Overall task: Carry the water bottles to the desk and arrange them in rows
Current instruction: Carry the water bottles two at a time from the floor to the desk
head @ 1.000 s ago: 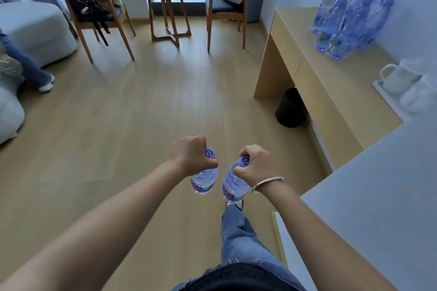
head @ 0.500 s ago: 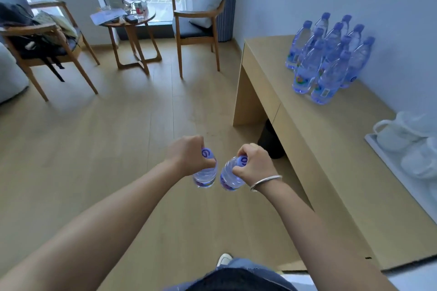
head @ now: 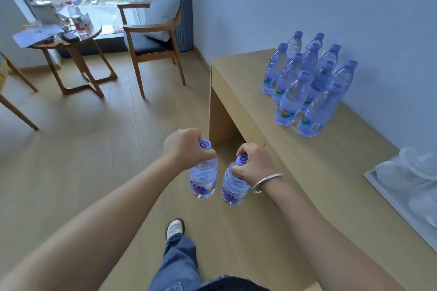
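Two water bottles hang over the floor, just off the worktop's (head: 295, 149) front edge: left hand (head: 186, 147) grips one (head: 203, 178) by its neck, right hand (head: 255, 165) the other (head: 233, 186), fingers curled tight. More bottles (head: 305, 82) stand clustered by the worktop's back edge.

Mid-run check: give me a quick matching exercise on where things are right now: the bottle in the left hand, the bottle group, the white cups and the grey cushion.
Things:
1. Bottle in the left hand
2. Group of water bottles
3. White cups
4. Grey cushion

Places:
A. On a tray at the near end of the desk
B. On the wooden armchair by the window
C. Hanging by its neck above the floor
D. Standing in rows at the far end of the desk, by the wall

Pairs: 1-C, 2-D, 3-A, 4-B
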### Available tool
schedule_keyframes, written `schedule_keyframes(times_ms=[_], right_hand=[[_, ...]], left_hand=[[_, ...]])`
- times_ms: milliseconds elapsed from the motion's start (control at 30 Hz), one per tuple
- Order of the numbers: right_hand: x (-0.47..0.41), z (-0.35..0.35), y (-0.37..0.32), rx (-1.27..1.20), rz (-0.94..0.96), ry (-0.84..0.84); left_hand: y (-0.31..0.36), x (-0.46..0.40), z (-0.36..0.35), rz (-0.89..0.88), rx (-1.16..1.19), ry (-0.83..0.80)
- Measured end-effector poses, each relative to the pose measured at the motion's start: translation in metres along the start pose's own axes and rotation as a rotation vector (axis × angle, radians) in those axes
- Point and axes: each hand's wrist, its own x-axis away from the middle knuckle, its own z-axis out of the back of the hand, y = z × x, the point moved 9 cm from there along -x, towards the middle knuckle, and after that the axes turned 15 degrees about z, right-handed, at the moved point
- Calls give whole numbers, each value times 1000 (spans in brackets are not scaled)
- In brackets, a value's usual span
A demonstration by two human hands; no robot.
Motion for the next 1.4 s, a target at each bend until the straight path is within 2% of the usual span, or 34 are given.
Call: schedule_keyframes(times_ms=[233, 500, 733, 867, 1200, 1400], right_hand=[[-115, -3, 1, -19, -80, 128], [-215, 34, 11, 12, -192, 334], [-289, 56, 35, 109, -288, 301], [-332, 77, 56, 158, -333, 290], [-406, 129, 129, 198, -402, 386], [-417, 149, 163, 245, -479, 449]], left_hand=[[33, -117, 22, -185, -88, -42], [64, -242, 57, -294, -46, -59], [93, -317, 44, -329, -24, -122], [127, -358, 38, -405, -9, -122], [227, -439, 8, -583, -78, -210], [269, -466, -22, -670, -87, -296]])
